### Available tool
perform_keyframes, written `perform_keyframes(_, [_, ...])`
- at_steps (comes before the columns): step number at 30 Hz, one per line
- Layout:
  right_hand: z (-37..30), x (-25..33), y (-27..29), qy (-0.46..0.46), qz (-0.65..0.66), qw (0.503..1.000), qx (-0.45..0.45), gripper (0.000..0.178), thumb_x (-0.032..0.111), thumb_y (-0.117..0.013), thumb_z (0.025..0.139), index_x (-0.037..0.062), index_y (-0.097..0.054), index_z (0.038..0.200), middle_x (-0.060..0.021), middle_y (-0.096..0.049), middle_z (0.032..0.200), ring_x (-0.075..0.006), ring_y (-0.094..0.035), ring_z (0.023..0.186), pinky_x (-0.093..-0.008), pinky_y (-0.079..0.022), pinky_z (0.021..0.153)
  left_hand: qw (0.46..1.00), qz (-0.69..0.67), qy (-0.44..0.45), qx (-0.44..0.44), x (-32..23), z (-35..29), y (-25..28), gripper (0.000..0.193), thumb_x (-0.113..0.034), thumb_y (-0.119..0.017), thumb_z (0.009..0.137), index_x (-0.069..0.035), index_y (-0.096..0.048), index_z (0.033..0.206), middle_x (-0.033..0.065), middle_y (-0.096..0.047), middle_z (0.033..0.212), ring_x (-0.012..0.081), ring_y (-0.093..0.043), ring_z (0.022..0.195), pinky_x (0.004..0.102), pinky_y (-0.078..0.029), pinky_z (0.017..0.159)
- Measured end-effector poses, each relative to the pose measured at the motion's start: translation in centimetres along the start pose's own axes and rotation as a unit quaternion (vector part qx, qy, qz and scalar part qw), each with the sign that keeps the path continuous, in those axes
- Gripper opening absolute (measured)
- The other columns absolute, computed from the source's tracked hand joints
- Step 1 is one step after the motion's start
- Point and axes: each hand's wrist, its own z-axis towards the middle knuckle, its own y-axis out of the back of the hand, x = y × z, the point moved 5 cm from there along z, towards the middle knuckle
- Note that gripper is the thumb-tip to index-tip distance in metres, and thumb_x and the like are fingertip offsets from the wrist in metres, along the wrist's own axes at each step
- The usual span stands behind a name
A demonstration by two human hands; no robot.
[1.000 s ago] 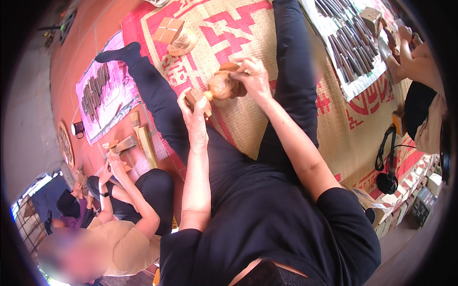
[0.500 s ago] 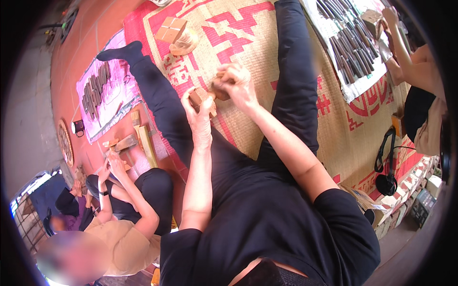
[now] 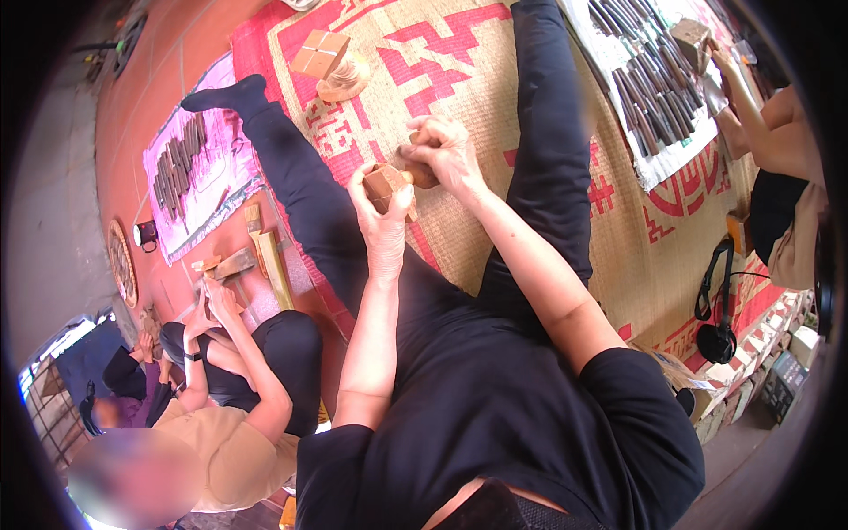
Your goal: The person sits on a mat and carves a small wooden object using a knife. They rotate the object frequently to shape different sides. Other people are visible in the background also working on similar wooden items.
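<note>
Between my outstretched legs, my left hand (image 3: 382, 216) grips a small brown wooden block (image 3: 385, 184), with the thumb along its near side. Close by on the right, the fingers of my right hand (image 3: 449, 157) are closed round a brownish, rounded wooden piece (image 3: 422, 174). That piece is partly covered by the fingers, and its exact kind is unclear. It sits right beside the block; whether the two touch I cannot tell. Farther off on the mat lies another brown block (image 3: 320, 53), marked with pale lines and set on a round, pale wooden piece (image 3: 344, 81).
A red-patterned straw mat (image 3: 477, 79) lies under me. Several dark carving tools (image 3: 649, 97) cover a white cloth at far right; more lie on a pink cloth (image 3: 212, 190) at left. A brush (image 3: 254, 221) and a mug (image 3: 144, 236) are nearby. People work on both sides.
My left hand has shifted slightly right with the block, which is tilted to show more of its faces. My right hand has moved slightly right, with its piece in it.
</note>
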Motion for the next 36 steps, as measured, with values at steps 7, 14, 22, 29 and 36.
perform_keyframes(7, [2.1, -2.2, 2.1, -0.108, -0.045, 0.993, 0.034, 0.017, 0.015, -0.082, 0.067, 0.0065, -0.068, 0.073, -0.0083, -0.072, 0.087, -0.0262, -0.065, 0.084, -0.0372, -0.05, 0.082, 0.998, 0.045, -0.039, 0.002, 1.3, 0.1, 0.4, 0.067, -0.017, -0.077, 0.08, -0.008, -0.041, 0.136, 0.0091, -0.046, 0.125, 0.0179, -0.047, 0.115, 0.0344, -0.041, 0.101])
perform_keyframes(14, [1.9, -4.4, 2.7, -0.188, -0.025, 0.979, 0.069, 0.013, 0.004, -0.078, 0.072, 0.0015, -0.065, 0.072, -0.0089, -0.071, 0.096, -0.0179, -0.067, 0.089, -0.0315, -0.05, 0.077, 0.995, 0.084, -0.054, 0.018, 0.9, -0.7, -0.4, 0.067, -0.014, -0.077, 0.078, -0.008, -0.043, 0.135, 0.0096, -0.044, 0.125, 0.0201, -0.046, 0.118, 0.0368, -0.039, 0.104])
perform_keyframes(22, [0.9, -0.2, 0.8, -0.155, 0.0, 0.974, 0.163, 0.021, 0.015, -0.082, 0.065, 0.0027, -0.066, 0.071, -0.009, -0.072, 0.104, -0.0257, -0.066, 0.098, -0.0345, -0.049, 0.09, 0.993, 0.111, -0.051, 0.007, 1.1, -0.8, -0.3, 0.069, -0.012, -0.079, 0.075, -0.007, -0.044, 0.134, 0.0109, -0.045, 0.126, 0.0226, -0.046, 0.12, 0.038, -0.039, 0.105])
perform_keyframes(29, [3.0, -5.1, 3.4, -0.173, -0.031, 0.971, 0.164, 0.019, 0.016, -0.081, 0.067, 0.0055, -0.065, 0.071, -0.0072, -0.07, 0.09, -0.0233, -0.064, 0.092, -0.0351, -0.048, 0.084, 0.971, 0.208, -0.114, 0.032, 1.1, -1.3, -0.5, 0.068, -0.011, -0.077, 0.075, -0.01, -0.043, 0.135, 0.0085, -0.047, 0.124, 0.0181, -0.05, 0.113, 0.0317, -0.047, 0.094])
perform_keyframes(36, [1.2, -1.7, 1.8, -0.123, -0.009, 0.973, 0.194, 0.021, 0.018, -0.081, 0.067, 0.0046, -0.067, 0.075, -0.0064, -0.072, 0.085, -0.0218, -0.066, 0.09, -0.0337, -0.049, 0.084, 0.96, 0.236, -0.144, 0.039, 0.3, -1.7, -1.2, 0.071, -0.012, -0.078, 0.071, -0.009, -0.045, 0.134, 0.0092, -0.047, 0.122, 0.0218, -0.049, 0.117, 0.037, -0.04, 0.104])
